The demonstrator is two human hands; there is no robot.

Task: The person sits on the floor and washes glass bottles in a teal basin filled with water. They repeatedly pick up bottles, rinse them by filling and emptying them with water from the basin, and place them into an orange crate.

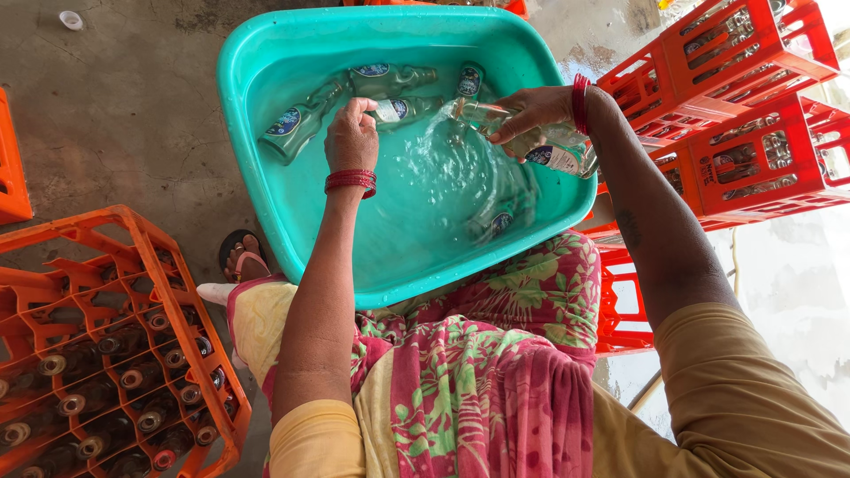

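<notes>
A teal plastic tub point(266, 190) holds water and several clear glass bottles with round blue labels. My right hand point(531, 111) grips one clear bottle point(553, 150) tilted neck-down over the tub, and water pours from its mouth. My left hand point(351, 137), with red bangles at the wrist, reaches into the tub and closes on the neck end of a floating bottle point(403, 109). Two more bottles point(301, 122) lie in the water at the far left, another point(469, 81) near the far rim.
An orange crate point(106, 257) at the lower left holds several dark bottles. Red crates point(753, 115) with clear bottles stand stacked at the right. A sandalled foot point(243, 258) rests on the wet concrete floor beside the tub. A small white cap point(71, 19) lies at the top left.
</notes>
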